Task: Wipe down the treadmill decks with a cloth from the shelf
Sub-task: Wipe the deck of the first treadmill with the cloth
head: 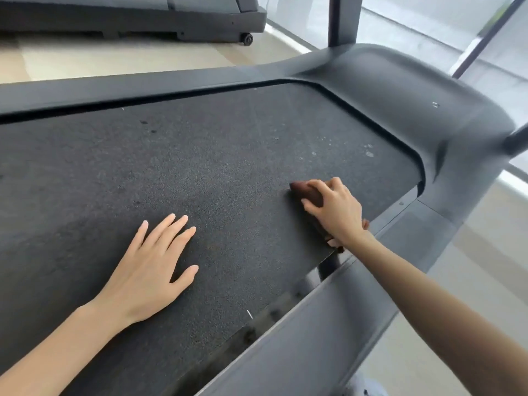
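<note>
Left hand flat with fingers straight on the treadmill belt, holding nothing; right hand curled round a bunched brown cloth pressed to the belt by its right edge; pale specks further up the belt, second treadmill beyond it: wiping judged underway, far from finished.

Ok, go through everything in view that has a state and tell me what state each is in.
belt, dusty, pale specks near its front end.
cloth, bunched up, pressed onto the belt.
right hand, grips the cloth.
left hand, flat on the belt, fingers straight.
second treadmill, on the floor behind, untouched.
</note>
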Motion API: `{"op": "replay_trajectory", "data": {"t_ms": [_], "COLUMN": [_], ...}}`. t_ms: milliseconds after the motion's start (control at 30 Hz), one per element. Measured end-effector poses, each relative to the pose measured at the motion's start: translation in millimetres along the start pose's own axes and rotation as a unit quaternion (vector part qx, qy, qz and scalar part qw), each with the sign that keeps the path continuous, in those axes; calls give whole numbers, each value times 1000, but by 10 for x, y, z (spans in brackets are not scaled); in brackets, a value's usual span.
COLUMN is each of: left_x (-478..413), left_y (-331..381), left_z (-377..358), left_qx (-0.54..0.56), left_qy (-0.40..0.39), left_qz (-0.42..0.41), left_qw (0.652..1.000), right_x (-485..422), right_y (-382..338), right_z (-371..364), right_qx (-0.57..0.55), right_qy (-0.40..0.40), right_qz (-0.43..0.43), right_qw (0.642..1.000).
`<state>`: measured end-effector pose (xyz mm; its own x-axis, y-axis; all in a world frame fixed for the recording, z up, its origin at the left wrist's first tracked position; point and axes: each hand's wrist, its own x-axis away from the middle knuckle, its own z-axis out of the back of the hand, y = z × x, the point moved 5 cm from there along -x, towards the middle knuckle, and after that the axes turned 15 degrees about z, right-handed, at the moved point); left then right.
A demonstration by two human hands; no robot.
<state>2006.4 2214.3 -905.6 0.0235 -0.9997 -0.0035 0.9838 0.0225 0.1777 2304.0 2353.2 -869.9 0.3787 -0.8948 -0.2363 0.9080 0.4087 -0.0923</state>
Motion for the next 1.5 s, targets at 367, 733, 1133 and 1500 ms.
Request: {"op": "replay_trajectory", "data": {"t_ms": [367,733,1133,1500], "left_x": [-563,-1006,-2021,-2035], "left_y": [1112,1605,2405,2378], "left_z": [-170,-194,-396,-412], "left_qx": [35,13,43,80], "left_qy": [-20,-17,-31,-16], "left_qz": [-2,-59,-159,-156], "left_qw": [999,998,986,984], "right_x": [306,-640,-496,-1216], "right_y": [-33,2247,2368,2867], "right_z": [-31,43,26,-98], "right_qx": [-49,40,-1,4], "right_qy": [10,40,62,79], "right_qz": [119,-137,22,-83], "right_qw": [992,989,998,993]}}
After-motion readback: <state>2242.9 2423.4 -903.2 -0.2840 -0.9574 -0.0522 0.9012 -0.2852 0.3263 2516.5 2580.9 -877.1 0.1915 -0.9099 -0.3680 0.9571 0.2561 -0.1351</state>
